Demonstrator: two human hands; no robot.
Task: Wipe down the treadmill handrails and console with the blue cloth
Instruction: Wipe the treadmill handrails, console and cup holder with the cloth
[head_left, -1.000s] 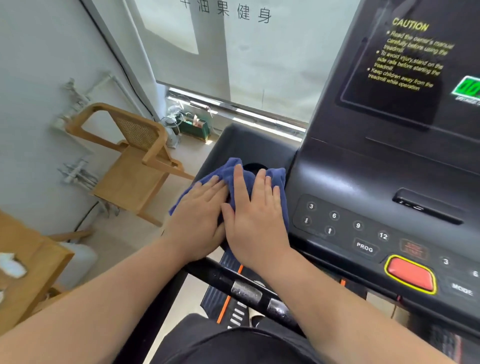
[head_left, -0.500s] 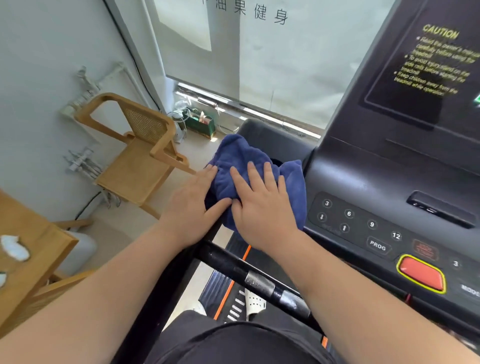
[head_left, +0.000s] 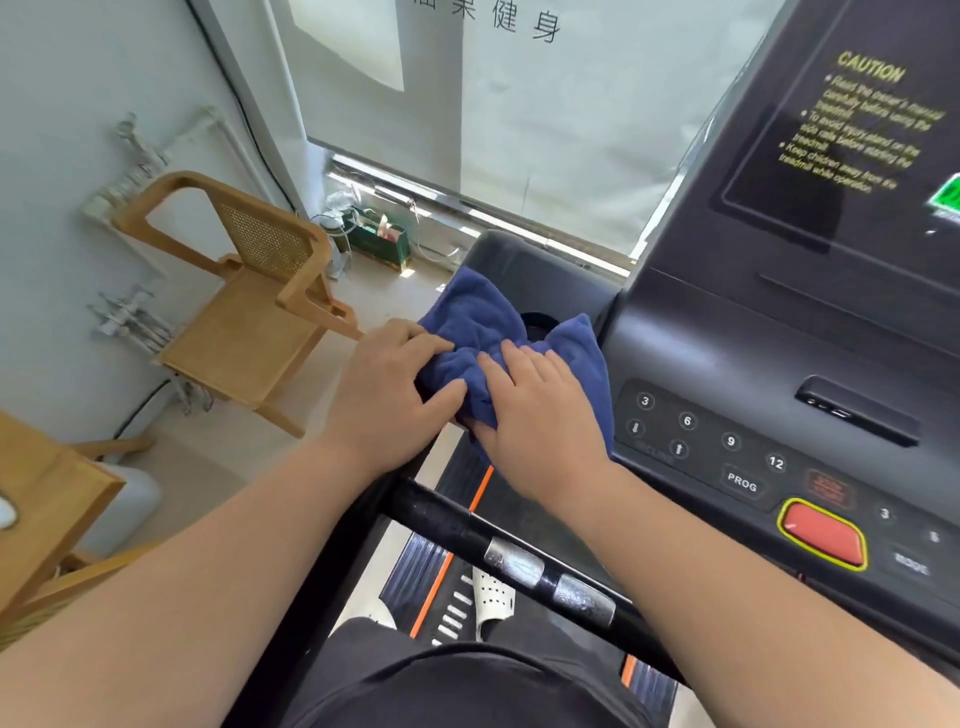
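The blue cloth (head_left: 480, 325) lies bunched on the dark side tray (head_left: 540, 265) of the treadmill, left of the console (head_left: 769, 364), and partly covers the round cup holder. My left hand (head_left: 387, 387) grips the cloth's left part, fingers curled over it and thumb pressed in from below. My right hand (head_left: 543, 415) holds its right part with bent fingers on top, close beside the console's keypad (head_left: 691, 431). The black front handrail (head_left: 457, 525) with metal sensor plates runs under both wrists.
A wooden chair (head_left: 244, 306) stands to the left by the wall, and a wooden table corner (head_left: 47, 499) is at the lower left. A red stop button (head_left: 823, 535) sits on the console. The treadmill belt and a white shoe (head_left: 491, 597) show below the rail.
Both hands moved from pressing flat on the spread cloth to curling into it. The cloth has gathered into a bunch between them and shifted slightly toward the tray's far end.
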